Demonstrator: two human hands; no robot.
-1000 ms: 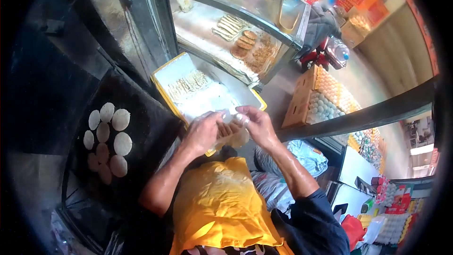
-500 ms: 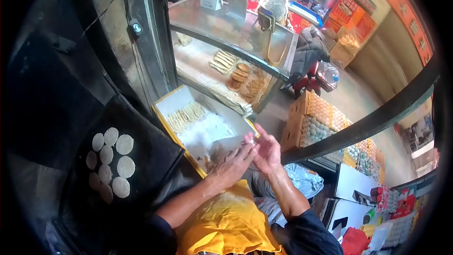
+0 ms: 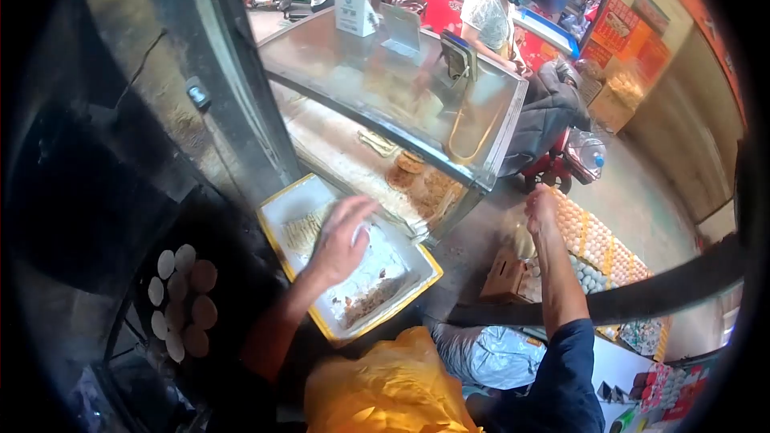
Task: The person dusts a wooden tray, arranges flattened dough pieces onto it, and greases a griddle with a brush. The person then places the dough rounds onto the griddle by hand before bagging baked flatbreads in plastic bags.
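My left hand (image 3: 343, 240) hovers over the white tray with yellow edges (image 3: 429, 277), its fingers apart and nothing in them. Pale strips of dough (image 3: 305, 232) lie at the tray's left end, and brown crumbs (image 3: 373, 301) are at its near end. Stretched out to the right, my right hand (image 3: 541, 204) is closed above the egg trays. A pale, see-through bag (image 3: 524, 242) hangs just below it, apparently from its fingers. Behind the tray, browned flatbreads (image 3: 405, 168) lie inside the glass case (image 3: 377, 120).
Round pale flatbreads (image 3: 204, 312) lie on a dark griddle at the left. Trays of eggs (image 3: 593, 232) stand beyond a dark curved bar (image 3: 682, 289). A helmeted person (image 3: 489, 16) stands behind the case, near a red scooter (image 3: 553, 164). Grey sacks (image 3: 489, 357) lie by the yellow apron.
My hands, earlier together around the clear bag over the tray, have parted. The right has reached far to the right with the bag; the left has opened over the tray. The view has shifted.
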